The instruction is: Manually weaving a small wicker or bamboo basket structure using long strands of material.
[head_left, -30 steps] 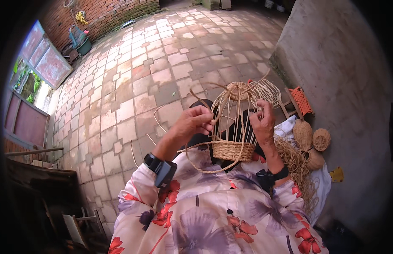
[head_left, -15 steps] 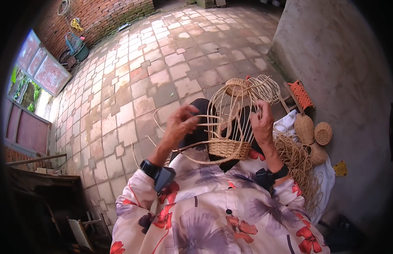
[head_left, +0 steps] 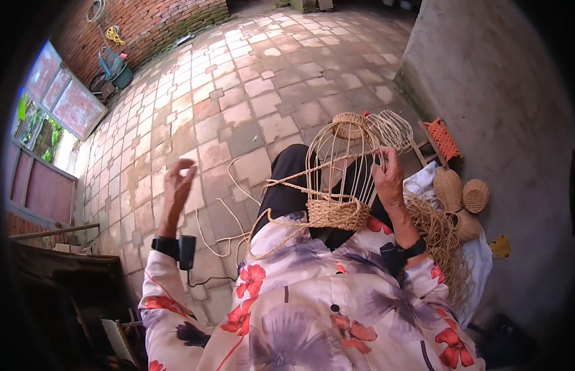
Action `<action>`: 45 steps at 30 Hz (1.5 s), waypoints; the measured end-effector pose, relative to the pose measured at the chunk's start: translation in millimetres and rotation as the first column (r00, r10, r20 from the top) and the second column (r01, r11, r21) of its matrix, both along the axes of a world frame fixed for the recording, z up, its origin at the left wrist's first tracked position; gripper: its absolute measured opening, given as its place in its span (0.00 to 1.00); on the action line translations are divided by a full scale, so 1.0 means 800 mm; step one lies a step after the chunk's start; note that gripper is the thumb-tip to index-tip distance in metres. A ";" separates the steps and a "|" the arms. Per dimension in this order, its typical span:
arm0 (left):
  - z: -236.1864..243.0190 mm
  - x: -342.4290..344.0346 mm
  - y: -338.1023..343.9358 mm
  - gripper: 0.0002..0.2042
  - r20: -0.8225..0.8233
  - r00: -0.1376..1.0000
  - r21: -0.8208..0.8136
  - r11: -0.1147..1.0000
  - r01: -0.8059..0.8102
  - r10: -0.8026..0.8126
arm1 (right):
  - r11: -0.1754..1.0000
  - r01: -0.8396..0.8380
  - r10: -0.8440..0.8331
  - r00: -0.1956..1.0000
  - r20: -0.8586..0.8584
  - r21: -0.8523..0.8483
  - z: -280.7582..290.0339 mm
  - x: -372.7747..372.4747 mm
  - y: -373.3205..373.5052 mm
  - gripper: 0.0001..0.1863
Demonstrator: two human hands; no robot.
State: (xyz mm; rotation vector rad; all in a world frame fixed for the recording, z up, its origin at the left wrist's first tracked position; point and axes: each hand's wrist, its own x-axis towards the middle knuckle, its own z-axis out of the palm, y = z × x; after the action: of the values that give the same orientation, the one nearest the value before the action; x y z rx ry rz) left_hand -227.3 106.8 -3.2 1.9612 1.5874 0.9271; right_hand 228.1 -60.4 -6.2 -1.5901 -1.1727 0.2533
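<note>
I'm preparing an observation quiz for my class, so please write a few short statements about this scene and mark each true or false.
1. The bare right hand is at the side of the tan, partly woven basket. True.
2. The bare left hand is pressed against the basket. False: it is apart from the basket, out to its left.
3. A loose heap of tan fibre strands lies to the right of the basket. True.
4. The orange panel of woven cord is left of the basket. False: it is to the right.
5. A black band is worn on the left wrist. True.
</note>
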 end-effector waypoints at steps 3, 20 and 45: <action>0.032 0.146 -0.063 0.15 0.160 0.922 -0.134 0.918 0.374 -0.353 | 0.999 -0.024 0.023 0.999 0.022 0.022 -0.002 -0.003 0.001 0.16; -0.005 0.000 -0.006 0.09 -0.534 0.816 0.246 0.882 0.402 -0.223 | 0.999 0.039 -0.038 0.978 0.205 0.000 0.001 -0.003 -0.003 0.18; 0.039 0.216 -0.132 0.06 -0.086 0.660 0.041 0.659 0.751 -0.746 | 1.000 -0.002 -0.006 0.938 0.348 0.023 0.051 -0.059 0.000 0.19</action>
State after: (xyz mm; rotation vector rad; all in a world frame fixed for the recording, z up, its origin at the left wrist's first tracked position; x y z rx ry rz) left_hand -54.1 1.0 27.9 2.3961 0.6003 0.5645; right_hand 181.1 -60.5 34.3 -1.6581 -1.4380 -0.0484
